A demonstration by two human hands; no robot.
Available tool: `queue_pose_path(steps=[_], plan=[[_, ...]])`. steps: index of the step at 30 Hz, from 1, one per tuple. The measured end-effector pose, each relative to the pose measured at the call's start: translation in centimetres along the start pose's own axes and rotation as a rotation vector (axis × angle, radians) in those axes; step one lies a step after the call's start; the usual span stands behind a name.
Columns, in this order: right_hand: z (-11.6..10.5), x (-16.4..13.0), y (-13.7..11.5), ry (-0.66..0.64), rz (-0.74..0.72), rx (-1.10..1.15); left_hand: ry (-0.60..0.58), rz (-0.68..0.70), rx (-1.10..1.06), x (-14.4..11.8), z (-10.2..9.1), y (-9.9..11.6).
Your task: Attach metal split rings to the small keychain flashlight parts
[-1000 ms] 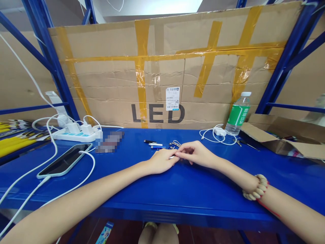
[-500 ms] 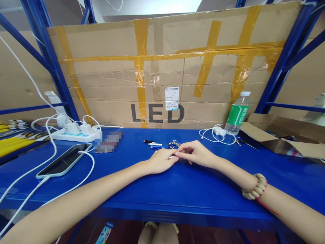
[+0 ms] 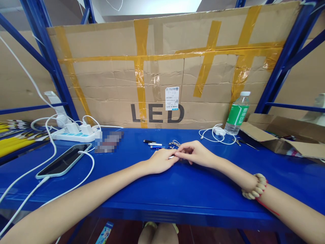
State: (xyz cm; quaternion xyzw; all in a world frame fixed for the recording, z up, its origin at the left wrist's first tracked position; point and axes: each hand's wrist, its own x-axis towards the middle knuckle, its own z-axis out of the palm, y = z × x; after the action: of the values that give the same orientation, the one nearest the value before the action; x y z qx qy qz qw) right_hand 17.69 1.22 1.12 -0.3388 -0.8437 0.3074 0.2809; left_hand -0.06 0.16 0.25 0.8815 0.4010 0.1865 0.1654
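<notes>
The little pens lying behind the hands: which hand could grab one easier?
Probably the left hand. The little pens lie just beyond its knuckles, while the right hand sits off to their right. Both hands pinch a small silvery piece, so one must let go first.

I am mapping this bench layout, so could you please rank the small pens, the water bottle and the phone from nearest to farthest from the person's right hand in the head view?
From the right hand:
1. Small pens, just to its left and slightly behind, mid-shelf.
2. Water bottle, back right, against the cardboard.
3. Phone, far left, with a white cable plugged in.
</notes>
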Motion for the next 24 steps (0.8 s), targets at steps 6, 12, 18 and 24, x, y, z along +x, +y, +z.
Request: queue_pose_path(steps=[6,12,18,24], plan=[[-0.03,-0.02,-0.09,-0.009,0.010,-0.004,0.001,-0.006,-0.006,-0.06,-0.07,0.03],[-0.03,-0.15,-0.17,-0.030,0.024,0.008,0.005,-0.017,0.000,-0.10,-0.09,0.24],[-0.05,-0.04,-0.13,-0.053,0.038,0.004,-0.004,0.014,0.003,0.05,0.04,0.00],[0.06,-0.10,-0.14,-0.064,0.021,-0.019,-0.020,0.013,0.051,0.10,0.11,-0.11]])
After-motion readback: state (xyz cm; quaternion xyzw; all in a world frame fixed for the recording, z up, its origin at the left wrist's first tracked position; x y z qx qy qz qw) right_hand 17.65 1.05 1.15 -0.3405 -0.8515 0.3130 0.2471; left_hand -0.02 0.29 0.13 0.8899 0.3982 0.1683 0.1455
